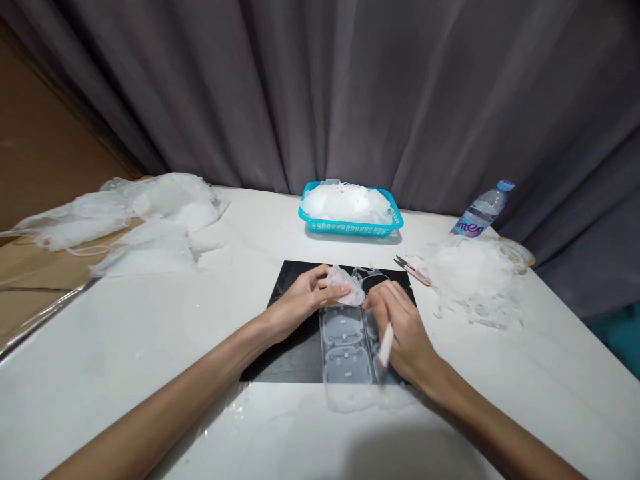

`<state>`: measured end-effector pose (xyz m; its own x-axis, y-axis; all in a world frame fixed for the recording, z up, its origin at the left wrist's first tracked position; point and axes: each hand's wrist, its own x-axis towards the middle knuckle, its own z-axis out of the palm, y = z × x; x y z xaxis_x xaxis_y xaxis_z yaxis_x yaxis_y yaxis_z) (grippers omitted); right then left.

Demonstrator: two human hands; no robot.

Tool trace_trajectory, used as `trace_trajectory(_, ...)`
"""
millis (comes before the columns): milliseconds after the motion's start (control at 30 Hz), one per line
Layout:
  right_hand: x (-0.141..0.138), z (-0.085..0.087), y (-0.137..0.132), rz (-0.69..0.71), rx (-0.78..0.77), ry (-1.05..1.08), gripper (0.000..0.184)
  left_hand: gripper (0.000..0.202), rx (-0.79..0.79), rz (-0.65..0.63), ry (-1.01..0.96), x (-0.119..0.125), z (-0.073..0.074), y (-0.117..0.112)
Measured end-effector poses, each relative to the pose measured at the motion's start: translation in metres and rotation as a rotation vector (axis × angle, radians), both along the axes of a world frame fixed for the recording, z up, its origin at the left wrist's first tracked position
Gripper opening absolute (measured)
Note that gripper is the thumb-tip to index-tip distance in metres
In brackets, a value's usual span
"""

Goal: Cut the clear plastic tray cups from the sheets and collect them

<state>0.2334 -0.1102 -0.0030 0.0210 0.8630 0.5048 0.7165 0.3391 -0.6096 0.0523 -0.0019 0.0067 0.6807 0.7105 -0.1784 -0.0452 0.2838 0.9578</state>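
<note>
My left hand (303,293) pinches a small translucent white moulded piece (340,277) between thumb and fingers, above a black mat (290,350). Close by on its right, my right hand (405,327) is closed around a slim tool with a pale white-pink handle (386,345); its working end is hidden at the fingertips, by the piece's edge. Thin clear scraps trail between the two hands. Under them lies a clear moulded sheet (345,365) with rounded rectangular shapes, partly over the mat's front edge.
A turquoise basket (350,230) heaped with translucent white pieces stands at the back. On the right are pink-handled snips (414,271), a pile of clear scraps (473,280) and a water bottle (483,210). Clear moulded sheets (155,227) are heaped at the left beside cardboard (50,263).
</note>
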Motion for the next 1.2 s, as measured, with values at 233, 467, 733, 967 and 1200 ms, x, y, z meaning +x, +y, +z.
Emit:
trace_trajectory(233,0.002,-0.011,0.008,-0.093,-0.277,0.296,0.025,0.029,0.005,0.014,0.014,0.001,-0.002,-0.007)
trace_trajectory(467,0.008,-0.013,0.011,0.049,-0.303,0.380,0.029,0.037,0.004,0.050,0.032,0.003,-0.008,-0.005)
trace_trajectory(733,0.010,-0.012,0.009,0.074,-0.328,0.210,0.030,0.040,0.017,0.063,0.059,0.004,-0.005,-0.006)
trace_trajectory(967,0.002,-0.014,0.009,0.076,-0.320,0.452,0.042,0.037,-0.015,0.106,-0.004,0.004,-0.006,-0.011)
trace_trajectory(1200,-0.003,-0.010,0.008,0.086,-0.304,0.726,0.042,0.036,0.005,0.142,-0.027,0.006,-0.003,-0.014)
